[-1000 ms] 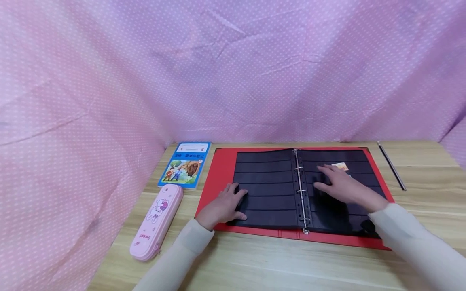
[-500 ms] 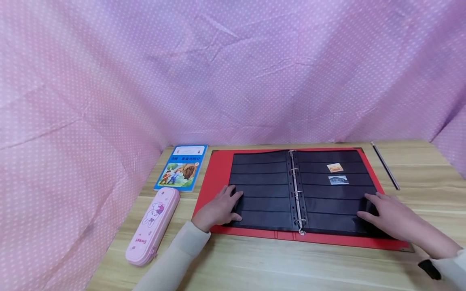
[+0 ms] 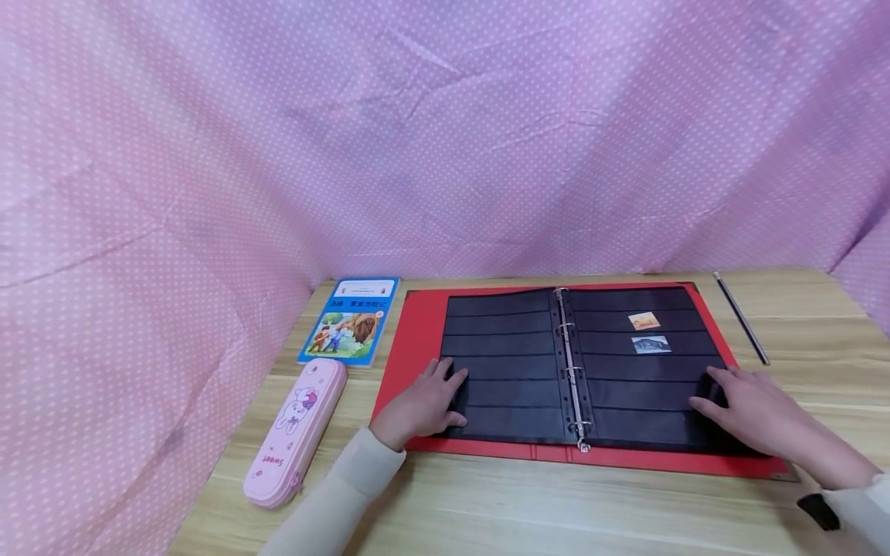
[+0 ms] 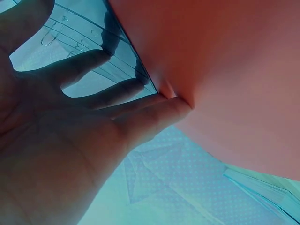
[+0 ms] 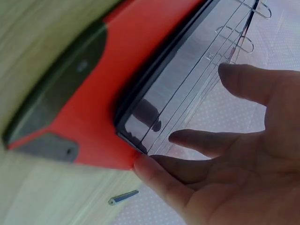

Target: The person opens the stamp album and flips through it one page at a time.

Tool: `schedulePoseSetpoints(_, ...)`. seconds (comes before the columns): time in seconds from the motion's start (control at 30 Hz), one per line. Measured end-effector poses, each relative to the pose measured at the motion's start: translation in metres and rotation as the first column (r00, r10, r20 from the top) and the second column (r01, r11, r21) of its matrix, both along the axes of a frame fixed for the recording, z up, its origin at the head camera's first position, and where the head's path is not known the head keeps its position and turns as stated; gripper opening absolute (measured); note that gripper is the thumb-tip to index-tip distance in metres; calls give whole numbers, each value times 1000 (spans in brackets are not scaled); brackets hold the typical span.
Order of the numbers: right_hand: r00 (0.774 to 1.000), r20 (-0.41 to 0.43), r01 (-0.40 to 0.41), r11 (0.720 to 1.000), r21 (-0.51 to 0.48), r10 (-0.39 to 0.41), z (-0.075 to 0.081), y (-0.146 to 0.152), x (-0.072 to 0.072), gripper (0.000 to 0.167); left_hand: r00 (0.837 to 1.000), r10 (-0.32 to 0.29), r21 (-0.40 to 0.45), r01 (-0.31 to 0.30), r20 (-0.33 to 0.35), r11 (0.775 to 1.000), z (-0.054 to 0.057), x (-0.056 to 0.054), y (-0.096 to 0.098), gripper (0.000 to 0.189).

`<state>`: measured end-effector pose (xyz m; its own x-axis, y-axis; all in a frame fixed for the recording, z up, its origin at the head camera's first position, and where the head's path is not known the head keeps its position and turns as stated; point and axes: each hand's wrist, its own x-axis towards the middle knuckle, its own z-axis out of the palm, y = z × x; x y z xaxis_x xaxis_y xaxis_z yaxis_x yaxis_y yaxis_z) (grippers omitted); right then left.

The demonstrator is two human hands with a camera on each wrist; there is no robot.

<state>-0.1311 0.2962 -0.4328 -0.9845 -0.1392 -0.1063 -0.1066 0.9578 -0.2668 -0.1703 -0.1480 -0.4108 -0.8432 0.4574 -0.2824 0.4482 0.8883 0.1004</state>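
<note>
A red ring binder (image 3: 412,324) lies spread flat on the table, its black pocket pages (image 3: 504,344) held by metal rings along the spine. Two stamps show on the right page: an orange one (image 3: 643,320) and, below it, a blue-grey one (image 3: 650,345). My left hand (image 3: 420,401) rests at the left page's outer edge, fingers spread; in the left wrist view its fingertips (image 4: 180,108) touch the red cover and the page edge. My right hand (image 3: 754,409) lies over the right page's outer edge, fingers extended, a little finger (image 5: 147,168) at the page corner.
Left of the binder lie a blue illustrated book (image 3: 348,323) and a pink pencil case (image 3: 295,432). A dark pencil (image 3: 742,318) lies to the right. Pink dotted cloth (image 3: 445,154) hangs behind the wooden table (image 3: 487,502).
My right hand has moved from over the stamps to the right page's outer edge, uncovering both stamps. The left hand has stayed at the left page's edge.
</note>
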Motion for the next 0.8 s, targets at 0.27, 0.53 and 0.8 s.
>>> schedulePoseSetpoints(0.27,997,-72,8,997,-72,-14,6,0,0,65,1000,11,-10,-11,6,1000,-3,-1,2,79)
schedulePoseSetpoints(0.53,998,-35,48,996,-73,-51,8,1,-5,68,999,32,-23,-31,4,999,-4,-5,3,79)
schedulePoseSetpoints(0.8,992,-103,59,991,-122,-71,15,-1,0,59,999,39,-35,-38,16,999,-5,-6,4,80)
